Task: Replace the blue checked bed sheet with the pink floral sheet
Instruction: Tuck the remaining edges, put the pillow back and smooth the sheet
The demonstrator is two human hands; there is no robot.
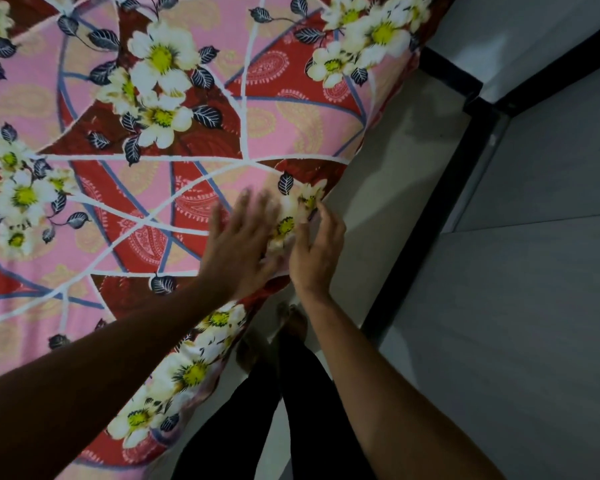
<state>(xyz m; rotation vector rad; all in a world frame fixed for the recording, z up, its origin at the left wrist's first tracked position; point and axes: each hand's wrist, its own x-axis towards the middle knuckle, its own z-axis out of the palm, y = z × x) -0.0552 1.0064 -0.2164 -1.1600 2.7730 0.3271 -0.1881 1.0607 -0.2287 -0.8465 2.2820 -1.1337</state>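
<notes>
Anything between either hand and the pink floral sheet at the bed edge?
Nothing visible. The left hand lies flat on the pink floral sheet near the bed's edge, motion-blurred. The right hand is at the edge itself, fingers bent against the fabric; whether they pinch it is unclear.

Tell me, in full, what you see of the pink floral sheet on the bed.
The pink floral sheet looks like thin printed cloth: pink and dark red panels, white and blue lines, paisley marks, cream flowers with yellow centres and dark leaves. It lies spread almost flat and drapes over the side towards the pale floor. The left hand presses flat on it near the edge; the right hand pinches the edge beside it.
</notes>
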